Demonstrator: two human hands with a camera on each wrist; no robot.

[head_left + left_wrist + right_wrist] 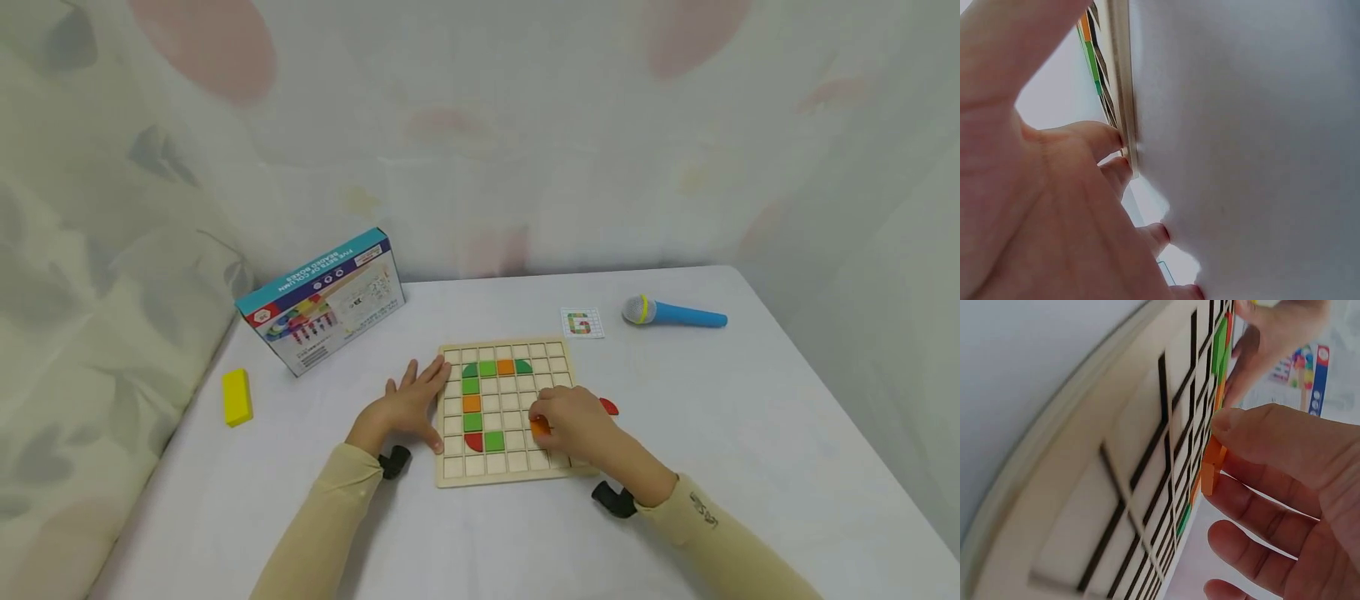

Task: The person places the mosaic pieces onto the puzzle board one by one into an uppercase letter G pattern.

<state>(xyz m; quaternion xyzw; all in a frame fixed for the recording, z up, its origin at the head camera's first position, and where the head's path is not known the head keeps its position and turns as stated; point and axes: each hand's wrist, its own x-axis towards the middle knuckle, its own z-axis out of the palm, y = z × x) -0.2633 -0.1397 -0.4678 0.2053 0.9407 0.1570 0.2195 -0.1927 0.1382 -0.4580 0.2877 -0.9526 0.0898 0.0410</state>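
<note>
Right hand [573,429] is over the lower right part of the wooden grid board [504,477], thumb and fingers pinching an orange tile [539,427]. The tile sits at the fingertips' left edge, just above the board's cells, right of the green square [494,441] in the bottom run of the letter shape. From the fingers, the open cells lie straight underneath and a touch leftward. The right hand is the nearer one by far. The tile looks squarish, so no clear long axis to call from above.

Left hand [411,406] lies flat, fingers straight and spread, resting on the white tablecloth [750,433] with fingertips against the board's left edge, grasping nothing.

The right wrist view gives what the head view hides: the orange tile [1211,469] is tilted on edge, one side close to the grid, thumb [1272,434] on top and a finger beneath; whether it touches the board I cannot tell. The left wrist view shows fingertips [1107,139] butted against the board's rim [1124,75], nothing more of the tile.

Beyond the board: a pattern card [582,322], a toy microphone [672,312], a red piece [609,406] just off the board's right edge, a toy box [324,302] and a yellow block [237,397] off to its left.
</note>
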